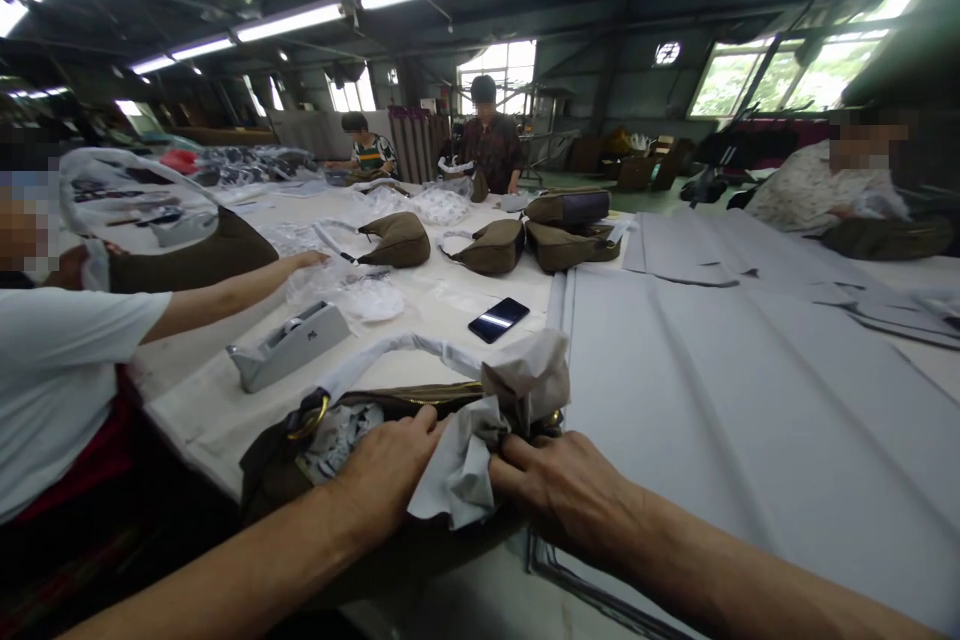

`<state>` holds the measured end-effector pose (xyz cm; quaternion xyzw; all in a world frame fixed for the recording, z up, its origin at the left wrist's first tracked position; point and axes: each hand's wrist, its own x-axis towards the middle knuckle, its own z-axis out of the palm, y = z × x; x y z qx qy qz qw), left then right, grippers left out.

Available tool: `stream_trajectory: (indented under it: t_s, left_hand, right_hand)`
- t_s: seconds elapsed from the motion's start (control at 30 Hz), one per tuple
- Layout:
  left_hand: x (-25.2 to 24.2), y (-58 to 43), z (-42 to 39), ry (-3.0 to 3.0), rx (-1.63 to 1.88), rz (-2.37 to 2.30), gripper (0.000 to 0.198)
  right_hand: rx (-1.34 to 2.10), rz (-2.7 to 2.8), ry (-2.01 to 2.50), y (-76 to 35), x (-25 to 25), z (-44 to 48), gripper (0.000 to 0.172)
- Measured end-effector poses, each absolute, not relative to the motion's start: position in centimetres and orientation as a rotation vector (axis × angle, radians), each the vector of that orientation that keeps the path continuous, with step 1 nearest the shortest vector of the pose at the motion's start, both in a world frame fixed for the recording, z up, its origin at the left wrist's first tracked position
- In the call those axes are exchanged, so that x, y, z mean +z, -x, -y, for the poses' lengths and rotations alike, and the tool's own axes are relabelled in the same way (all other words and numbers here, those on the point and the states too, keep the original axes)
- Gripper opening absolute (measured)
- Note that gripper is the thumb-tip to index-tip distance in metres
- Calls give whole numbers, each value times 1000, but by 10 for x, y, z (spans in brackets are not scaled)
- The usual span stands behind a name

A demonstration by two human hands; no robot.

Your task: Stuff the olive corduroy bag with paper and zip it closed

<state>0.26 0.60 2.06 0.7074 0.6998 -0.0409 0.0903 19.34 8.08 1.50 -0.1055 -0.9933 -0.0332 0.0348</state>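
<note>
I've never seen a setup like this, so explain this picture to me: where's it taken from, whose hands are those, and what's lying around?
There is no machine here, just one picture from a camera worn on a person's head, looking forward and down. Reaching in from below are that person's own bare hands. The left hand lies at the opening of an olive-brown bag; the right hand is at the crumpled paper there, though its grip is partly hidden. On the table are a tape dispenser, a phone, more bags and large grey sheets. Other people are around it.
</note>
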Motion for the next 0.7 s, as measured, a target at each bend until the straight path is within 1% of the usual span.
stream_trajectory:
  t_s: [0.1,0.17,0.23,0.27,0.37,0.4,0.43,0.47,0.53,0.57,0.6,0.7]
  left_hand:
    - [17,9,5,-2152,-370,-2134,56]
    - [14,22,16,-2182,-425,-2093,62]
    - [14,34,22,-2211,-227,-1960,65]
    - [16,38,22,-2226,-64,-1909,72]
    - [25,33,3,-2317,421,-1804,108]
    - [28,28,-6,-2364,512,-1711,111]
    - [31,22,-15,-2395,560,-1591,103]
    - [32,16,-22,-2399,583,-1494,85]
    - [32,9,-26,-2324,617,-1448,43]
    - [29,8,-24,-2264,652,-1483,31]
    - [26,8,-19,-2211,702,-1517,27]
    - [14,10,2,-2126,870,-1502,35]
  right_hand:
    - [-78,3166,289,-190,19,-80,16]
    - [-84,3203,239,-185,20,-79,14]
    - [-66,3217,162,-178,23,-79,12]
    - [-49,3215,129,-176,24,-80,13]
    - [-26,3187,75,-175,26,-83,14]
    - [-2,3171,70,-178,24,-84,14]
    - [55,3149,69,-182,22,-84,14]
    - [146,3110,87,-186,18,-84,13]
    - [413,2942,210,-196,10,-81,13]
    - [546,2805,296,-199,5,-78,13]
    - [653,2659,382,-201,1,-75,13]
    - [877,2263,645,-197,-6,-66,12]
